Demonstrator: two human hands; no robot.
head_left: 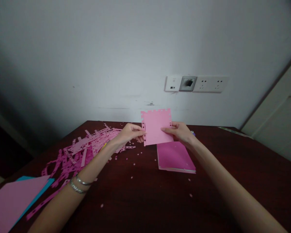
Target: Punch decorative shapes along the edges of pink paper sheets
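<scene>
Between my two hands a light pink sheet of paper [156, 126] is held up above the table, with a notched top edge and small punched holes along its left and right sides. My left hand [133, 132] pinches its left edge near the lower corner. At the right edge, my right hand [179, 132] grips it with the thumb lying across the front. Just below and behind the sheet lies a stack of square paper [176, 157], dark pink on top with lighter layers underneath. The held sheet overlaps the top of that stack in view.
A heap of punched pink paper strips [87, 145] covers the table's left side. Larger pink sheets [16, 200] lie over blue paper [42, 191] at the lower left. Small paper bits dot the dark red table [145, 200]. Wall sockets [210, 84] are behind.
</scene>
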